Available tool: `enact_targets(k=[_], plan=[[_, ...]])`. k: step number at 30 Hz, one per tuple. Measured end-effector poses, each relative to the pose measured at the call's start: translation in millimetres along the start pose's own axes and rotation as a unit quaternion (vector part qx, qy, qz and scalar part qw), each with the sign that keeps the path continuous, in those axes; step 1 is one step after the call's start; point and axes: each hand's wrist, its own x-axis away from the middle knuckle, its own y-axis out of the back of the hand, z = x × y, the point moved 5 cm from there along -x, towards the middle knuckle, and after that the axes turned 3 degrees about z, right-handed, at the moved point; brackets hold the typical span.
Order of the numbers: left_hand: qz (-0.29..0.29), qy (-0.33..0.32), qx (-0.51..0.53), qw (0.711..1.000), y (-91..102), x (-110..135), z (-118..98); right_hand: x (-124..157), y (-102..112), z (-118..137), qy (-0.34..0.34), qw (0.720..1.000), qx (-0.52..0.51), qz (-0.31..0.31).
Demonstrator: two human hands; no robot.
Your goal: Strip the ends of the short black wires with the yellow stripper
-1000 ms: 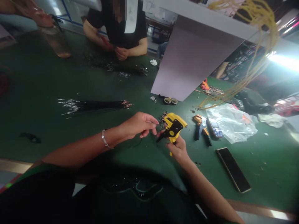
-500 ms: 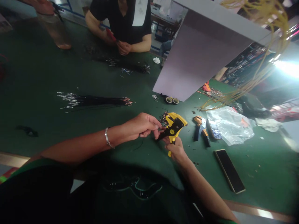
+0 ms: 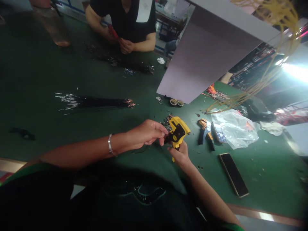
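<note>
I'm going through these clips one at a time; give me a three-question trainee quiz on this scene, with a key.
1. Multiple choice: what does the person's right hand grip?
A) a clear plastic bag
B) a yellow-and-black plier-shaped tool
C) a roll of tape

2. True or false: the flat, rectangular, black-screened smartphone lies closer to the person than the small blue keypad phone.

3. Short answer: at which end, the person's left or right, does the long bundle of thin black wires show copper-coloured tips?

Key: 1. B; 2. True; 3. Right
</note>
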Motion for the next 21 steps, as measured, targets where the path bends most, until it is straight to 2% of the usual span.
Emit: enact_targets(k=[3, 8, 11, 14, 18, 21], plan=[[-0.011, -0.010, -0.010, 1.000, 1.7, 0, 0, 1, 3, 7, 0.041, 0.992, 0.114, -0.018], [0.026, -0.024, 0.007, 0.999, 0.4, -2, 3, 4, 6, 26, 0.154, 0.949, 0.269, -0.054], [0.031, -0.034, 0.007, 0.999, -0.5, -4, 4, 6, 6, 37, 0.206, 0.927, 0.306, -0.067], [0.002, -0.040, -0.012, 0.999, 0.6, -6, 5, 8, 8, 45, 0.236, 0.906, 0.340, -0.085], [-0.045, -0.042, -0.068, 0.996, 1.7, -6, 7, 11, 9, 45, 0.260, 0.887, 0.373, -0.088], [-0.053, -0.056, -0.098, 0.992, -0.8, -4, 5, 12, 11, 41, 0.256, 0.883, 0.382, -0.092]])
